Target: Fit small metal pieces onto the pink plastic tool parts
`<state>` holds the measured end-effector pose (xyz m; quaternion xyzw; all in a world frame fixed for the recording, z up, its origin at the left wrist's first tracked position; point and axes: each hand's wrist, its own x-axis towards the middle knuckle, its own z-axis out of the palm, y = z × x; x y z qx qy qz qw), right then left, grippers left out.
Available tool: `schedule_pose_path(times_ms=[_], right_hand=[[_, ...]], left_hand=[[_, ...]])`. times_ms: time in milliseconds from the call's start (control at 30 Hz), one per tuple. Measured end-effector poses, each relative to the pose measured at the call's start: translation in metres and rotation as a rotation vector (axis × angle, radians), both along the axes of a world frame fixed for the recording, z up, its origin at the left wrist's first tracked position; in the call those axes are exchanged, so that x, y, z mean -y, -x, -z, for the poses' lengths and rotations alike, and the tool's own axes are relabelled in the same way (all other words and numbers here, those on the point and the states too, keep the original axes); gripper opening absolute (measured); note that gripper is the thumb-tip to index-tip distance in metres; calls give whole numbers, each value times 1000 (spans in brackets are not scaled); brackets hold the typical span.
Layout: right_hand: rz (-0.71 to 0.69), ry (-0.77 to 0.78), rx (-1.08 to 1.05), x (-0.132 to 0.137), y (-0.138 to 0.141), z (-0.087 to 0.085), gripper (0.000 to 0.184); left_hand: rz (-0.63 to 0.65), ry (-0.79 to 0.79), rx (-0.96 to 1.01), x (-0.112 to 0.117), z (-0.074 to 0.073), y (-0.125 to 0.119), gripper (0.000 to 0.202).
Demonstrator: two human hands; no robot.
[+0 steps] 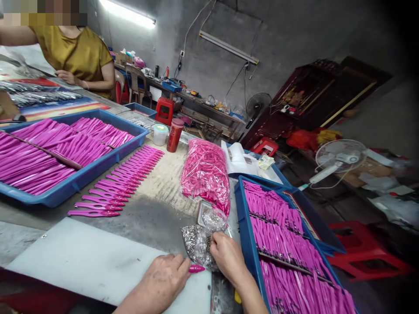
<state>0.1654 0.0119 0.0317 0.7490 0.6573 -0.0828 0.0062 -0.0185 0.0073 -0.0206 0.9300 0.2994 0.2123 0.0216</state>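
On a white board (98, 261), my left hand (165, 277) is closed over a slim magenta piece (197, 268); only its pointed end sticks out past the fingers. Just to the right, my right hand (227, 255) reaches with bent fingers into clear plastic bags of small metal parts (193, 240). Its fingertips are pressed together, and whatever they hold is hidden. Behind the parts stands a small tray (203, 211) with more clear plastic on it. A row of similar magenta pieces (114, 192) lies ahead on the table, left of my hands.
A blue tray of magenta pieces (75, 189) is at left, another blue tray (244, 218) at right. A filled pink bag (206, 170), a red tumbler (175, 135) and a lidded tub (160, 134) stand ahead. A person in a mustard top (75, 52) sits at far left.
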Motion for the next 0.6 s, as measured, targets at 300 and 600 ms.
schedule_pose_path(times_ms=[300,600], right_hand=[[56,-81,-411,12,-6,-10,20],[95,-70,-598,24,-1,-5,20]], left_hand=[[-7,49,-25,1,0,0,10],[-12,41,-31,2,0,-1,10]])
